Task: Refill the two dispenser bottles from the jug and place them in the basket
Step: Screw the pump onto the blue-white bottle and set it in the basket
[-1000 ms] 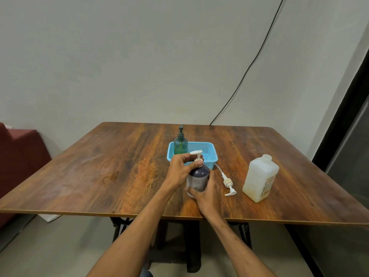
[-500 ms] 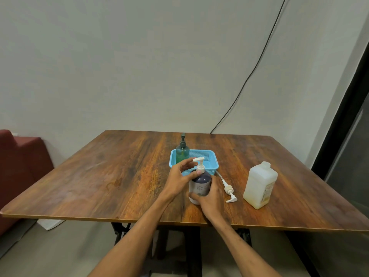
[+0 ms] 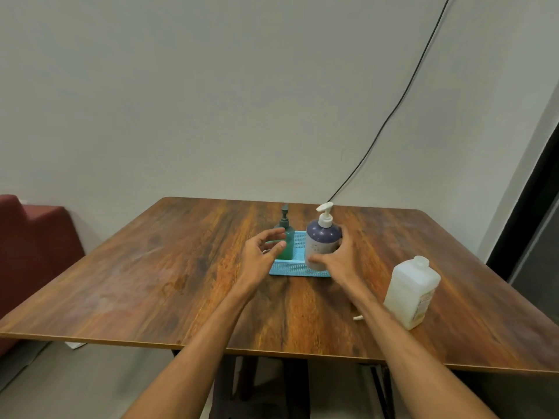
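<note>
My right hand (image 3: 341, 261) grips a purple dispenser bottle (image 3: 322, 237) with a white pump, upright at the right end of the blue basket (image 3: 290, 267). I cannot tell whether its base rests inside the basket. A green dispenser bottle (image 3: 286, 225) with a dark pump stands in the basket's left part. My left hand (image 3: 263, 252) hovers just in front of the green bottle, fingers loosely spread, holding nothing. The white plastic jug (image 3: 411, 288) stands upright, to the right of my right forearm.
Everything stands on a wooden table (image 3: 151, 282). The tip of a loose white pump (image 3: 357, 317) peeks out beside my right forearm. A red seat (image 3: 30, 237) is at the left, and a black cable (image 3: 393, 110) runs down the wall behind.
My right hand has carried the purple bottle from the table in front of the basket to the basket's right end. My left hand let go of its pump and moved left.
</note>
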The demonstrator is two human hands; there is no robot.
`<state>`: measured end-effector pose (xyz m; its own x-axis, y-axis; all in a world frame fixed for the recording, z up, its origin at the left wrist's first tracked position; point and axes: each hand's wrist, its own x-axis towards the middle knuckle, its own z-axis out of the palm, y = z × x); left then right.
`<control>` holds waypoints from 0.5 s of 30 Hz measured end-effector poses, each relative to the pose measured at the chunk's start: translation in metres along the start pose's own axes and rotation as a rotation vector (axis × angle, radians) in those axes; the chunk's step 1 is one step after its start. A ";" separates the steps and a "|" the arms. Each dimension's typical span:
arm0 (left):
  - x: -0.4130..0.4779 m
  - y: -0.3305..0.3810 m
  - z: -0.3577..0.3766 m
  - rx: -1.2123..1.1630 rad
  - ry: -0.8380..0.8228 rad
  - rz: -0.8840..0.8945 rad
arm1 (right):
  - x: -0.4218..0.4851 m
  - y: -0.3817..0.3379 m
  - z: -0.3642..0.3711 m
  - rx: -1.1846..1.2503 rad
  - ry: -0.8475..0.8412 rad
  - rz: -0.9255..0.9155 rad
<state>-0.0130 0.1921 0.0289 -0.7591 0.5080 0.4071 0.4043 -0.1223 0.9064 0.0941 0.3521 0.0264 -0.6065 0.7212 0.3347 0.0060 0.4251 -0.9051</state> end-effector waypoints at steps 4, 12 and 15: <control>0.015 -0.009 0.003 -0.013 0.012 -0.024 | 0.032 0.002 0.001 0.001 -0.018 0.053; 0.040 -0.037 0.006 0.018 0.082 -0.061 | 0.073 0.029 0.016 -0.021 -0.075 0.157; 0.044 -0.047 0.006 0.027 0.080 -0.078 | 0.080 0.041 0.020 -0.049 -0.111 0.183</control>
<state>-0.0625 0.2255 0.0032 -0.8263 0.4456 0.3445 0.3554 -0.0621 0.9327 0.0298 0.4168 0.0108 -0.6754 0.7253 0.1329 0.1608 0.3208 -0.9334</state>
